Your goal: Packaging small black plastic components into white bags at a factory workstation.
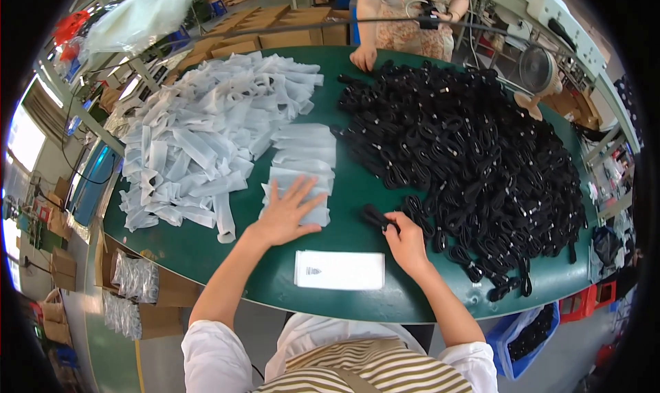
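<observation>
My left hand (291,213) lies with spread fingers on a row of flat, frosted plastic sleeves (304,146) in the middle of the green table. Between the thumb and fingers of my right hand (405,240) is a bundled black cable (375,216), held just above the tabletop. Close by on the right spreads a large heap of similar black cable bundles (474,152). A big pile of loose frosted sleeves (199,139) covers the table's left side. Nearer to me, between my forearms, rests a stack of white printed slips (340,271).
Across the green table (275,283), a co-worker's hand (364,58) rests at the far edge. A small fan (538,73) stands at the back right. Cartons (168,290) flank the table at lower left; a blue-lined bin (526,341) with black items sits at lower right.
</observation>
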Available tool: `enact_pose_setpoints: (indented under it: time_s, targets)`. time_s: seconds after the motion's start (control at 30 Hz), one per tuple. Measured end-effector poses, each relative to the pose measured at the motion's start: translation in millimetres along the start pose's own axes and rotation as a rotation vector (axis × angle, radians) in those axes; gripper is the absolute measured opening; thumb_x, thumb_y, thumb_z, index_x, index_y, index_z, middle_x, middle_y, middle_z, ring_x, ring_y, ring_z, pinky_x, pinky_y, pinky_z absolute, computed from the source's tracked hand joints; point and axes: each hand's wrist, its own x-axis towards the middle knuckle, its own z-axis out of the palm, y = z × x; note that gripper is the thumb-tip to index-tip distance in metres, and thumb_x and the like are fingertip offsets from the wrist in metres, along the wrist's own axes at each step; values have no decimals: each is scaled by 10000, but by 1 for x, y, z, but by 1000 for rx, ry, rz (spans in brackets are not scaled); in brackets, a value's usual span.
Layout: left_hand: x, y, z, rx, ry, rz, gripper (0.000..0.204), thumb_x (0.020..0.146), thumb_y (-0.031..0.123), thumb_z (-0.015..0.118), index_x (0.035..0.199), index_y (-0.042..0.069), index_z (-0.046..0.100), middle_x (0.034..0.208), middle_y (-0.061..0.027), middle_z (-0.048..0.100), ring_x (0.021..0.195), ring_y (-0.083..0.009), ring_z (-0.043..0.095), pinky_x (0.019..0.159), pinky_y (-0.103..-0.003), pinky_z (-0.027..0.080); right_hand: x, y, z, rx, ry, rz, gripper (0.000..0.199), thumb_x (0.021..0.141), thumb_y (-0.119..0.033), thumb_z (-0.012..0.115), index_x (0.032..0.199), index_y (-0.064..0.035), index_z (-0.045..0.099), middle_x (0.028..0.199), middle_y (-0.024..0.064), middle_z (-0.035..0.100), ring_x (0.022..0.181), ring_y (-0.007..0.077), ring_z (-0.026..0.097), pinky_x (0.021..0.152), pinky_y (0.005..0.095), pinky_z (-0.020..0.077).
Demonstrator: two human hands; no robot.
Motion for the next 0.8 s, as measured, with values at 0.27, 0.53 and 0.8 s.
enact_pose_setpoints:
  time_s: [0.27,0.53,0.8]
  targets:
    - [-10,110,-15,-639,273,56,315,807,115,758,1091,40,641,1052,-137,615,931,-319,627,797,-368,526,-50,-26,-47,571,-82,584,235,968,-56,540,1187,2,604,857,14,615,637,59,535,574,199,425]
    - [-16,168,28,-570,251,24,145,827,83,731,910,34,624,840,-104,579,750,-277,608,640,-382,507,-97,-44,-63,223,43,295,264,898,23,588,1158,-10,619,943,90,606,766,162,589,645,271,477]
    - [-19,160,29,-988,153,-231,95,849,-19,672,892,41,612,828,-57,594,657,-194,560,587,-309,469,-97,-48,-75,-86,3,-128,411,762,95,640,1150,-42,629,1053,120,629,828,304,590,704,361,517]
